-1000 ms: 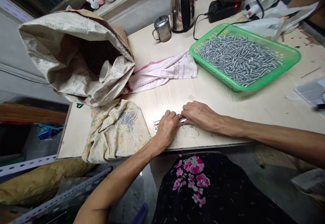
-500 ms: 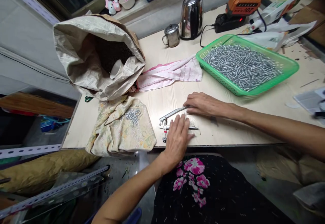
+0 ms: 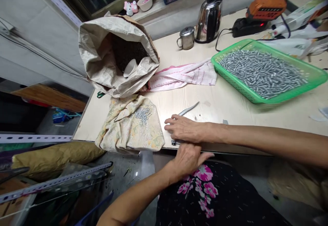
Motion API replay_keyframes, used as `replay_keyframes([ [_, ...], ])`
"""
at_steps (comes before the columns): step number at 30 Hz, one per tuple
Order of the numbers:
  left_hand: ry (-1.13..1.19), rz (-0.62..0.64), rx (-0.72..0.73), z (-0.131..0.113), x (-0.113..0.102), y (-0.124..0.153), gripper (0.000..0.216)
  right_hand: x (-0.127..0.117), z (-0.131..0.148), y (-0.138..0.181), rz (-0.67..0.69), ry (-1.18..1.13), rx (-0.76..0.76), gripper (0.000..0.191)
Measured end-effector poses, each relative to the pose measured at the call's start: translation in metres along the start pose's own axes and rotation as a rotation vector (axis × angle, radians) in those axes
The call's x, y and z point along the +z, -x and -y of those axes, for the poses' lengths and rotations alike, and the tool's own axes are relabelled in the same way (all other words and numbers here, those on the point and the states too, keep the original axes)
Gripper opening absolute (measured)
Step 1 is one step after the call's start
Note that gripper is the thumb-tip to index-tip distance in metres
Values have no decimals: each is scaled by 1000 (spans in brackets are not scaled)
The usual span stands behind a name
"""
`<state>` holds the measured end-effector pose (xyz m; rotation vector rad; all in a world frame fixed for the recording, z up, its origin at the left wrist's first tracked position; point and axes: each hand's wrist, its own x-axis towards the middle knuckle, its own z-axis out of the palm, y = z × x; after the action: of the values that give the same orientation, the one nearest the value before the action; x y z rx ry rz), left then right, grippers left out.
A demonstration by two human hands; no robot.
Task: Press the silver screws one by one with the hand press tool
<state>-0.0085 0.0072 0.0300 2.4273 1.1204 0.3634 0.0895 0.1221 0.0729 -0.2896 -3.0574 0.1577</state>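
My right hand (image 3: pixel 183 128) lies over a plier-like metal tool, its fingers curled around the tool's head. One long grey handle (image 3: pixel 189 108) sticks out beyond that hand, and a small end of the tool shows near the table edge. At the front edge, my left hand (image 3: pixel 186 158) is just below the right one. Its thumb points out to the right, while its fingertips are hidden under the right hand. Beside the hands, a flowered cloth (image 3: pixel 151 135) carries a small heap of short metal pins (image 3: pixel 142 115).
A green plastic basket (image 3: pixel 269 101) full of metal pins stands at the right. An open woven sack (image 3: pixel 96 62) holds a white cup (image 3: pixel 130 68). Farther back are a pink-striped towel (image 3: pixel 189 74), a metal mug (image 3: pixel 187 38), a kettle (image 3: pixel 208 17) and an orange battery (image 3: pixel 266 8) on its charger.
My right hand has left the upper handle and moved left onto the tool's head. My left hand has slid down to the table's front edge. The view has shifted left.
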Motion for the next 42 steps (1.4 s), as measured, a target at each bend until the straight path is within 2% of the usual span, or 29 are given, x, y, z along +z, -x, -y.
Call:
replay_keyframes([
  [2,19,-29,145,2,-13,19,34,3,1,-6,-10,34,-49,11],
  [3,7,-82,181,8,-23,28,29,5,-1,-7,-13,48,-73,12],
  [4,-27,-159,154,16,-34,37,23,7,-2,-8,-14,62,-96,13],
  [5,-81,-253,64,27,-47,45,19,8,-4,-9,-16,79,-121,15],
  [7,-244,-411,-218,52,-74,55,18,12,-5,-9,-31,120,-165,20],
  [8,-316,-444,-333,63,-85,58,18,14,-6,-9,-38,134,-189,22],
  [10,-377,-480,-424,77,-101,59,17,17,-8,-8,-31,126,-223,19],
  [13,-275,-388,-375,72,-100,53,16,19,-16,-4,-31,25,-163,7],
  [16,-192,-252,-303,54,-82,49,18,20,-27,6,-98,-36,15,15],
  [20,-192,-231,-342,50,-65,45,18,21,-36,25,-46,-10,257,21],
  [22,-195,-226,-354,53,-63,43,18,22,-39,34,-24,-15,315,21],
  [25,-231,-195,-306,55,-61,38,18,23,-46,45,-42,-37,293,20],
  [28,-331,-108,-214,54,-62,27,19,27,-52,50,-74,-68,248,19],
  [32,-468,115,-44,57,-71,2,19,33,-57,49,-100,-148,247,22],
  [36,-545,314,168,64,-80,-19,12,27,-55,48,-131,-138,280,18],
  [38,-572,335,283,67,-83,-24,10,21,-52,47,-120,-131,314,16],
  [42,-586,192,420,70,-98,-37,18,23,-52,46,-142,-96,345,17],
])
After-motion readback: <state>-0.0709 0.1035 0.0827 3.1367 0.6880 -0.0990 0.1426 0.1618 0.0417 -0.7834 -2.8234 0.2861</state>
